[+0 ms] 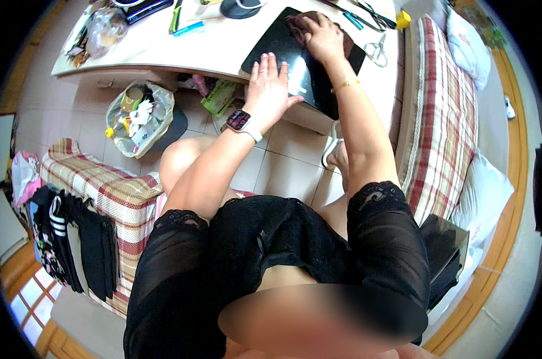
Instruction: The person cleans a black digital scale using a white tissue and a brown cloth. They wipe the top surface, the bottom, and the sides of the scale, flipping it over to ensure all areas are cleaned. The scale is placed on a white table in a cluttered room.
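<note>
A flat, glossy black panel (271,40) with rounded corners lies at the table's near edge; I cannot tell whether it is a closed laptop or a plain sheet. My left hand (269,88) rests open on its near left part, fingers stretched out. On its far part, my right hand (326,39) presses down on a bunched dark brown cloth (297,25), fingers bent over it. The hand and forearm hide some of the panel's right side. A small pale patch shows on the panel close to my left thumb.
Scissors (376,50) lie right of the panel on the white table (220,49). A blue pen-like item (189,29) and a clear plastic bag (106,30) are farther left. Below the table stands a lined trash bin (140,119). A plaid-covered sofa (441,102) borders the right side.
</note>
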Action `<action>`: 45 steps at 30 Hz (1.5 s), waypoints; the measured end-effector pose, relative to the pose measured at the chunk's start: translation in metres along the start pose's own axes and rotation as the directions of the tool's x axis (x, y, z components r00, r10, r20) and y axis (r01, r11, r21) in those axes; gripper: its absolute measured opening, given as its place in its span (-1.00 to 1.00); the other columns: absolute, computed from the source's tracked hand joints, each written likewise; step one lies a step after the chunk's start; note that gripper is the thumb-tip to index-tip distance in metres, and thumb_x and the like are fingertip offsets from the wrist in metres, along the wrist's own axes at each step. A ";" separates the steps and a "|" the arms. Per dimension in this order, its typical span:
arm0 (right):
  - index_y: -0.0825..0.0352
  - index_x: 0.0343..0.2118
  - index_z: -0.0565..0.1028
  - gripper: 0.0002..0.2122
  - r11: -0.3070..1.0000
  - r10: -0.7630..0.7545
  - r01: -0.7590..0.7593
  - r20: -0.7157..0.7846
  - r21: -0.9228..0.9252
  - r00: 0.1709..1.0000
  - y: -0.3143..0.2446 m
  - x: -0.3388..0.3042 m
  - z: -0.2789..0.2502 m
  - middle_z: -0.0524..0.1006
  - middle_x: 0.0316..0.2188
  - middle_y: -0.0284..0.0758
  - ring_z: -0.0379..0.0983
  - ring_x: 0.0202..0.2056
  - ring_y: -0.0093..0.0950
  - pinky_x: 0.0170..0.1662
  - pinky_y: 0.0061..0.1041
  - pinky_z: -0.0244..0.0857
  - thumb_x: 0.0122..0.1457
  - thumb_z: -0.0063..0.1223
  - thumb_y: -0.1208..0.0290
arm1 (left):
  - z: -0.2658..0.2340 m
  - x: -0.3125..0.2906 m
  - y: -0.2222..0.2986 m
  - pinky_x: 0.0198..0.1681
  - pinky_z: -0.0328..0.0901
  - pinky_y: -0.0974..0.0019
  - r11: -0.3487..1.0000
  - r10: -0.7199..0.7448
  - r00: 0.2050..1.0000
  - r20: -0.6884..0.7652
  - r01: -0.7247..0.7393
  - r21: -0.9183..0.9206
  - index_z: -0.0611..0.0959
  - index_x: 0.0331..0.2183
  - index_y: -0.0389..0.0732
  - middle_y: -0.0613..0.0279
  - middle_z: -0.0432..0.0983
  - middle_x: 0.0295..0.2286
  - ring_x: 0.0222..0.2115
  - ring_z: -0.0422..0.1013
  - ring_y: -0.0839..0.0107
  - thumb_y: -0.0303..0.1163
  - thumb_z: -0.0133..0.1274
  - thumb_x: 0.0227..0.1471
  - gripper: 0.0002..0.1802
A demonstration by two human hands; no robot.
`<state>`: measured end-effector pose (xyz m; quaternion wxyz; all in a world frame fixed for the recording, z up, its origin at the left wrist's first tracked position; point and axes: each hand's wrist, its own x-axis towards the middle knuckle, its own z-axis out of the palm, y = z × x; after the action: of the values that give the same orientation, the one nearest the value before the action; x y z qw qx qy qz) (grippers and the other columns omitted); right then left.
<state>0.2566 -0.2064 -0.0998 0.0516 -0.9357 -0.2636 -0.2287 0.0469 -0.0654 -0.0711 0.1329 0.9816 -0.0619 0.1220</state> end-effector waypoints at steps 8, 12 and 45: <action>0.08 0.15 0.47 -0.47 0.983 -0.040 0.013 0.148 0.184 0.988 -0.050 -0.169 -0.125 0.27 0.30 -0.22 0.26 0.23 -0.17 0.23 -0.11 0.15 0.02 0.19 0.41 | -0.003 -0.003 0.002 0.34 0.02 -0.09 0.999 -0.023 1.000 0.019 0.022 0.029 0.40 0.17 -0.42 -0.46 0.16 0.21 0.29 0.09 -0.19 0.07 0.26 -0.02 -0.07; 0.07 0.13 0.49 -0.51 0.988 -0.022 0.002 0.130 0.156 0.991 -0.025 -0.148 -0.114 0.29 0.29 -0.23 0.27 0.22 -0.15 0.23 -0.09 0.16 0.06 0.17 0.39 | -0.003 -0.006 0.000 0.32 0.05 -0.10 0.999 0.011 1.000 0.002 -0.011 0.040 0.41 0.16 -0.43 -0.46 0.17 0.19 0.27 0.11 -0.20 0.08 0.26 -0.02 -0.07; 0.00 0.21 0.43 -0.50 1.000 0.007 -0.006 -0.018 0.026 1.000 0.032 -0.090 -0.046 0.32 0.27 -0.16 0.30 0.22 -0.13 0.25 -0.13 0.20 0.14 0.06 0.32 | 0.007 -0.007 -0.009 0.29 0.11 -0.13 0.991 0.049 0.998 -0.029 -0.045 0.127 0.42 0.14 -0.44 -0.45 0.22 0.17 0.25 0.15 -0.21 0.19 0.24 -0.07 -0.01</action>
<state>0.1867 -0.2855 -0.0989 0.0667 -0.9338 -0.2630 -0.2334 0.0429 -0.0584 -0.0819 0.0684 0.9843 -0.0751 0.1443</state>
